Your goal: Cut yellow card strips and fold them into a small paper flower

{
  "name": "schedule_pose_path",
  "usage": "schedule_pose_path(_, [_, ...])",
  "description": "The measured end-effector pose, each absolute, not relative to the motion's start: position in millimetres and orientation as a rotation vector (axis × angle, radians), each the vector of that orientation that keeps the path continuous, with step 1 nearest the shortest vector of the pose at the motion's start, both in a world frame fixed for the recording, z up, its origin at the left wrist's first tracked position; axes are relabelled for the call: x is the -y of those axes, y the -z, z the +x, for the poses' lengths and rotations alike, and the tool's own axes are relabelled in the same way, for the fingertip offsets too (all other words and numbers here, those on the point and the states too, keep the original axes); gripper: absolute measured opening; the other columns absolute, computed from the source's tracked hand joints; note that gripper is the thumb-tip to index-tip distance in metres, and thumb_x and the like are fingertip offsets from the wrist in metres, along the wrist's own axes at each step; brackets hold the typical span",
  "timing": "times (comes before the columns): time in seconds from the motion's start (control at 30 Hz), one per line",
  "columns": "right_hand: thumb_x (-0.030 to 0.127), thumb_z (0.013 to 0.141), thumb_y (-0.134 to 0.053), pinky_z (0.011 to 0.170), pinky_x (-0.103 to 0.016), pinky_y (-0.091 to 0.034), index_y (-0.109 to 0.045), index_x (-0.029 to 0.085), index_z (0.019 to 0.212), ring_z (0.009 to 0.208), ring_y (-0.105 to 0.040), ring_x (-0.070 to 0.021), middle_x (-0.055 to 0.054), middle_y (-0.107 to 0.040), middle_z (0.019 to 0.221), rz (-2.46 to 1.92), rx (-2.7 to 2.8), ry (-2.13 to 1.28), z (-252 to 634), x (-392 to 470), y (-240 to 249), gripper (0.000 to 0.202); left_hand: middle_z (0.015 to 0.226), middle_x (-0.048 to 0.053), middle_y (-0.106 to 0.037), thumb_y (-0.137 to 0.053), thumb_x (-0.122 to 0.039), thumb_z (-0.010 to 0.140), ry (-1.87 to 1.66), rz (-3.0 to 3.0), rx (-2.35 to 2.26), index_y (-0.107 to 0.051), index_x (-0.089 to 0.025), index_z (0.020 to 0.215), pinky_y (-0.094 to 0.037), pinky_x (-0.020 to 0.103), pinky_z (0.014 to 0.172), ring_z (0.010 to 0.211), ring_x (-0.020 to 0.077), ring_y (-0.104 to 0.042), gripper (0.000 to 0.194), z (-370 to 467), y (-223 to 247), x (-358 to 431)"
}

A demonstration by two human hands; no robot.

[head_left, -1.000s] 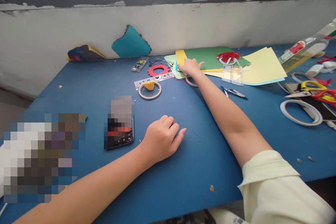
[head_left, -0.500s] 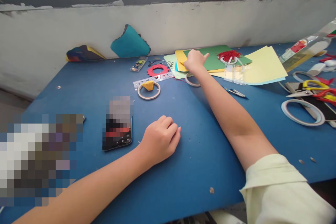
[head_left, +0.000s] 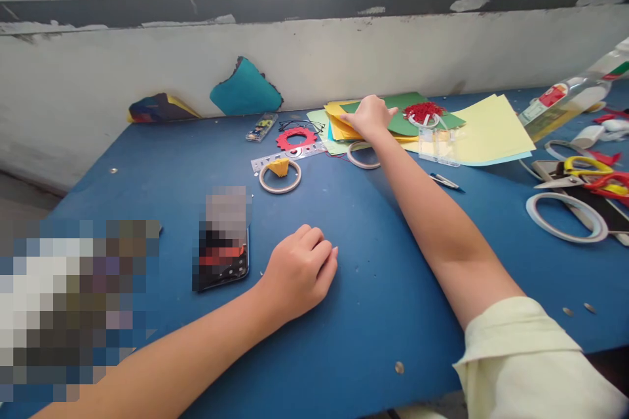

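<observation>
My left hand [head_left: 299, 272] rests on the blue table with its fingers curled in and nothing visible in them. A phone [head_left: 223, 242], partly blurred, lies to its left. At the far side, my right hand [head_left: 372, 119] is over a stack of coloured paper, touching it with thumb and little finger spread apart; the middle fingers are hidden behind the hand. Yellow sheets [head_left: 339, 126] show at its left and a green sheet [head_left: 410, 102] at its right. A tape roll [head_left: 362, 162] lies just below my right wrist.
Near the middle are another tape roll [head_left: 280, 190] with a folded yellow piece, a ruler [head_left: 268, 161], a red paper ring [head_left: 285, 139] and glasses [head_left: 302, 124]. On the right are scissors [head_left: 590, 167], a large tape roll [head_left: 535, 222] and a leaning bottle [head_left: 545, 108].
My right hand has shifted slightly right over the paper, with its thumb now spread out, and the yellow sheets' edges look a little fanned. My left hand has stayed in place.
</observation>
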State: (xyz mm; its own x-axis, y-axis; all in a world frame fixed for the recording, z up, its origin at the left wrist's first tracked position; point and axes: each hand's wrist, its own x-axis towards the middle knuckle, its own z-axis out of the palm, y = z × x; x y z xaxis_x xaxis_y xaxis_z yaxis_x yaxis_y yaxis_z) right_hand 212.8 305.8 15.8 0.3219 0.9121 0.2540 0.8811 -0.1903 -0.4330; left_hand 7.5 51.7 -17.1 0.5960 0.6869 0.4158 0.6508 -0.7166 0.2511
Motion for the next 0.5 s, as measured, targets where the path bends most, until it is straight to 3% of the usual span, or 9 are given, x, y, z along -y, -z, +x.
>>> schedule_pose_path(0.13, [0.034,0.079,-0.060,0.098,-0.061,-0.026,-0.061,0.012,0.088,0.100,-0.056,-0.0300,-0.015,-0.063,0.099,-2.045,1.485,-0.131,225.8,-311.6,-19.5,0.023,0.069,0.005,-0.054,-0.042,-0.018,0.089,-0.768,2.744,-1.138,-0.056,-0.014,0.064,-0.042,0.029,0.060,0.065,0.0149,-0.045,0.030,7.8,17.8,-53.0])
schedule_pose_path(0.23, [0.030,0.086,-0.050,0.093,-0.046,-0.037,-0.060,0.013,0.091,0.096,-0.056,-0.0243,-0.014,-0.063,0.100,-1.955,1.445,-0.153,235.1,-313.4,-26.6,0.020,0.070,0.005,-0.054,-0.041,-0.018,0.089,-0.764,2.742,-1.139,-0.056,-0.014,0.064,-0.042,0.029,0.060,0.066,0.0152,-0.045,0.029,7.5,18.1,-52.9])
schedule_pose_path(0.33, [0.030,0.095,-0.032,0.089,-0.035,-0.039,-0.055,0.009,0.104,0.096,-0.054,-0.0181,-0.016,-0.061,0.107,-1.846,1.402,-0.134,241.7,-316.1,-34.5,0.032,0.070,0.005,-0.054,-0.042,-0.018,0.089,-0.755,2.743,-1.141,-0.055,-0.015,0.064,-0.042,0.029,0.060,0.066,0.0154,-0.045,0.029,7.2,17.8,-52.2])
schedule_pose_path(0.5, [0.026,0.098,-0.001,0.078,-0.032,-0.042,-0.034,-0.002,0.128,0.094,-0.056,-0.0127,-0.019,-0.060,0.111,-1.650,1.443,-0.240,258.9,-322.9,-46.2,0.052,0.069,0.005,-0.055,-0.041,-0.018,0.089,-0.755,2.746,-1.137,-0.055,-0.015,0.063,-0.042,0.029,0.059,0.065,0.0154,-0.046,0.030,7.6,18.5,-52.7])
